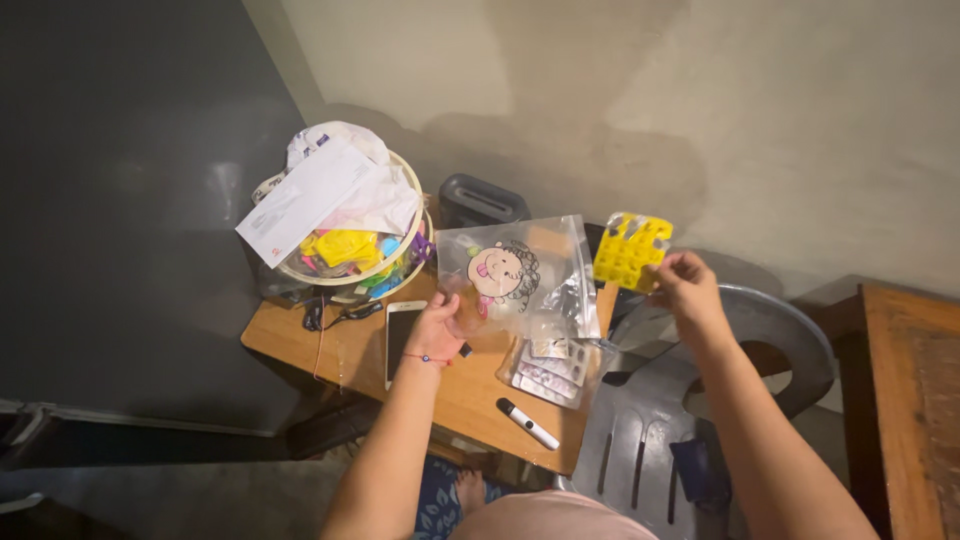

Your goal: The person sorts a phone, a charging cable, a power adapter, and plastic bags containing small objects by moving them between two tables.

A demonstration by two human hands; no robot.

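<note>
Left hand (437, 328): my fingers are pinched shut on the lower left edge of a clear plastic zip bag with a cartoon face printed on it (520, 272), held up above the table.
Right hand (683, 285): closed on the lower corner of a yellow blister sheet of tablets (630, 250), raised level with the bag and a little apart from its right edge.
Bag contents: silver blister strips (548, 368) hang or lie at the bag's bottom, just right of my left wrist; I cannot tell whether they are inside it or resting on the table beneath.
Table: small wooden table (350, 352) under both hands.
Beside left hand: white smartphone (401, 335) touching or nearly touching my wrist; white marker pen with black cap (528, 423) nearer my body.
Beyond left hand: round basket of coloured oddments topped with white papers (340, 215); dark grey box (480, 200) behind the bag.
Below right hand: grey plastic chair (690, 420).
Risk, bag: held by one edge only, so in my judgement it may tilt and spill.
Risk, sheet: a corner grip could slip, dropping it onto the chair or floor.
Risk, phone: my left forearm could nudge it off the table's edge.
</note>
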